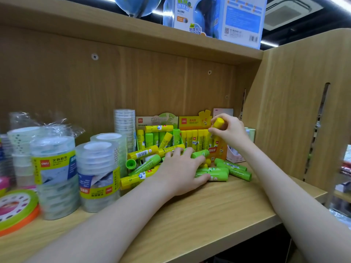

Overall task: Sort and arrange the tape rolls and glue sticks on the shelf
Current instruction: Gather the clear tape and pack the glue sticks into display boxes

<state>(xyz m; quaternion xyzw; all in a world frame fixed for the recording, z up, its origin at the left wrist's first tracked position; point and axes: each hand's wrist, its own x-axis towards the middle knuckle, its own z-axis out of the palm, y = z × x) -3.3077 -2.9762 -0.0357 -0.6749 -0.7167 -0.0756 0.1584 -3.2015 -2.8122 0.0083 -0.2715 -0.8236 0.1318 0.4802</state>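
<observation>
A long wooden shelf (pixel 218 211) runs across in front of the person, with a wooden back panel behind it and another board above carrying a blue globe box (pixel 218 18). On the left of the shelf stand wrapped stacks of clear tape rolls (pixel 55 175), the nearest one with a yellow label, a second stack (pixel 98 175) just beside it, a third behind that, and a tall narrow column of rolls (pixel 124 126) against the back panel. A flat green and orange tape roll (pixel 17 209) lies at the far left edge.

At the back, right of the tall column, sit two display boxes side by side: a green box (pixel 157 120) with green and yellow glue sticks standing mixed in it, and a yellow box (pixel 195 121) with yellow sticks upright in a row. In front of them lies a loose heap of glue sticks (pixel 144 168), yellow and green jumbled together, some green ones (pixel 233 168) spilling toward the right.

The left hand (pixel 180 171) rests palm down on the heap, fingers spread and fairly straight over the sticks; I cannot tell whether it has hold of any. The right hand (pixel 229 131) is raised above the yellow box, fingers and thumb curled round one yellow glue stick (pixel 218 122), its cap pointing up.
</observation>
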